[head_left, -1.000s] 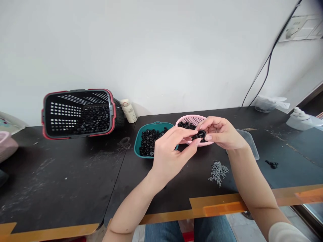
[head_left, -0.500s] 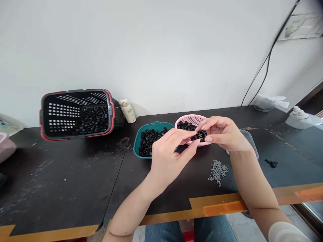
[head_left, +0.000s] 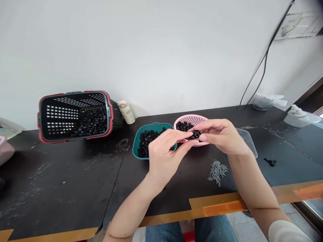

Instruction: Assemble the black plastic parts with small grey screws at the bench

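Note:
My left hand [head_left: 165,153] and my right hand [head_left: 222,136] meet above the black table, fingers pinched together on one small black round part [head_left: 194,135]. They hover just in front of a pink perforated bowl [head_left: 192,120] with black parts in it. Left of it stands a teal bowl [head_left: 137,141] filled with more small black round parts. A loose pile of small metal screws [head_left: 217,171] lies on the table under my right wrist.
A black basket with a red rim [head_left: 75,116] lies on its side at the back left, black parts inside, a small white bottle [head_left: 126,112] beside it. A clear plastic tray [head_left: 248,141] sits behind my right hand. A black bit [head_left: 271,162] lies at right.
The hands stay joined on the black part and have drifted slightly left in the picture as the head camera shifted; the fingers have turned a little around the part.

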A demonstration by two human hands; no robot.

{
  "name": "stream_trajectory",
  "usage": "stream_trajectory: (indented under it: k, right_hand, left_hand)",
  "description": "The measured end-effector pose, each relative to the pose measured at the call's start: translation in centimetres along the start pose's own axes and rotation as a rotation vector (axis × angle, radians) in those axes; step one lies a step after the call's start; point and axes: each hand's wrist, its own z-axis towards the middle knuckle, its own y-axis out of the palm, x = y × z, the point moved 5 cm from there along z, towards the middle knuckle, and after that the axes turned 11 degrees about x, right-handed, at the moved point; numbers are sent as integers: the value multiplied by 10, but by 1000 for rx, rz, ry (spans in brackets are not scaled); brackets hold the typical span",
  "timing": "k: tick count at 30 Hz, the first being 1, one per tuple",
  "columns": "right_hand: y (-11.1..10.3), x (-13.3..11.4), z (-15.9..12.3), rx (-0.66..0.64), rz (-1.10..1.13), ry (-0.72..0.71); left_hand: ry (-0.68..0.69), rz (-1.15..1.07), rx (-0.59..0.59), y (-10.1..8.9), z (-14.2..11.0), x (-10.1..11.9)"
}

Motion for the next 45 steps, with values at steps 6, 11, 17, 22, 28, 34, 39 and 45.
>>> stream_trajectory:
  k: [6, 11, 17, 22, 28, 34, 39, 45]
  right_hand:
    - [13, -4, -8, -75, -18, 33]
    - [26, -6, -13, -129, 114, 62]
    - [34, -10, -20, -118, 229, 111]
    - [35, -8, -24, -146, 236, 88]
    - [33, -8, -24, -106, 171, 22]
    - [35, -15, -28, -56, 112, 11]
    - [33, -15, -29, -116, 130, 23]
    - [34, -11, -23, -138, 232, 121]
  left_hand:
    - [-161, -78, 7, 0, 3, -1]
    - [-282, -193, -9, 3, 3, -3]
    - [-320, -250, -24, 5, -2, -5]
    - [-301, -256, -196, 10, -3, -1]
    - [-240, -270, -274, 9, -1, 3]
    - [-187, -220, -314, 9, -1, 8]
    - [-153, -200, -333, 6, -1, 13]
    - [-141, -174, -287, 7, 0, 9]
